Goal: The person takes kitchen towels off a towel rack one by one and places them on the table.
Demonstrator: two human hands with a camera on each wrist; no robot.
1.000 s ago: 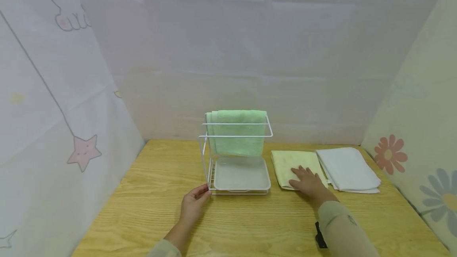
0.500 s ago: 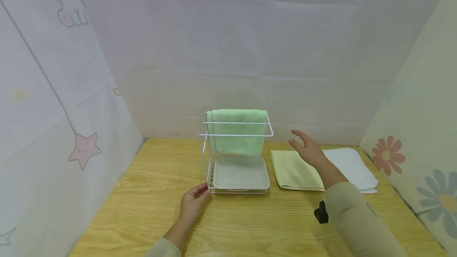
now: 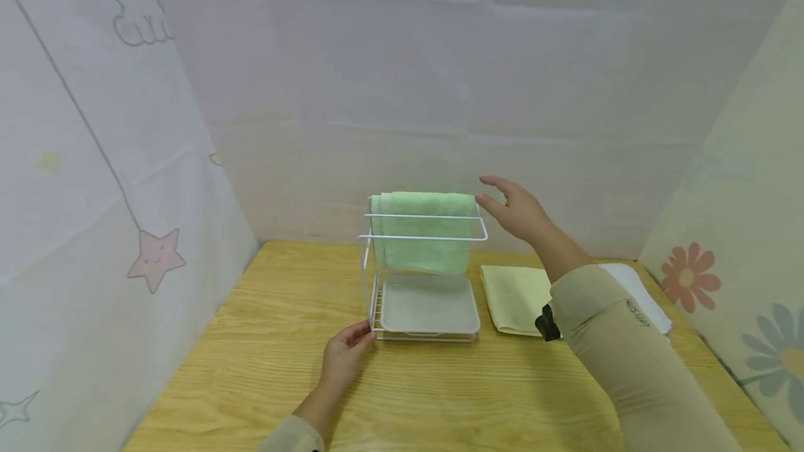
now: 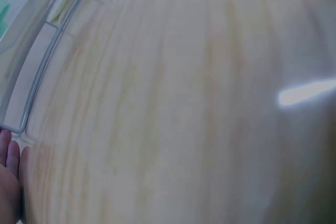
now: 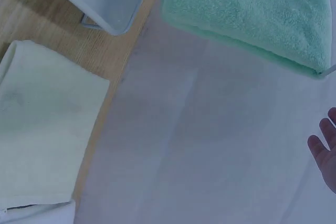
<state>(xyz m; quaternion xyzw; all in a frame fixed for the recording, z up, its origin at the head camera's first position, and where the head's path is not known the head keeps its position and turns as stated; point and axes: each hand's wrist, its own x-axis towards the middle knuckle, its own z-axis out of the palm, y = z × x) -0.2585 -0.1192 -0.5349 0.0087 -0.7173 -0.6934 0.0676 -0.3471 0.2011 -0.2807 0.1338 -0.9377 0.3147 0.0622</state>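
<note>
A white wire rack [image 3: 422,238] stands on the table, with a folded green towel [image 3: 427,229] hung over its rear top bar. A pale tray [image 3: 430,305] sits on the rack's base. My left hand [image 3: 342,354] pinches the rack's lower front left corner between thumb and fingers; in the left wrist view only some fingers [image 4: 11,153] show at that corner. Raised beside the rack's upper right end, my right hand [image 3: 518,211] has thumb and fingers spread, close to the green towel's right edge. The right wrist view shows a gap between these fingers [image 5: 317,148] and the towel.
To the rack's right lies a folded yellow towel [image 3: 515,298], with a folded white towel [image 3: 634,291] beyond it, partly hidden by my right forearm. Printed cloth walls [image 3: 377,89] enclose the wooden table [image 3: 440,396] at the back and sides.
My right hand has lifted off the yellow towel and moved up and left to the green towel's right end. The left hand stays at the rack's corner.
</note>
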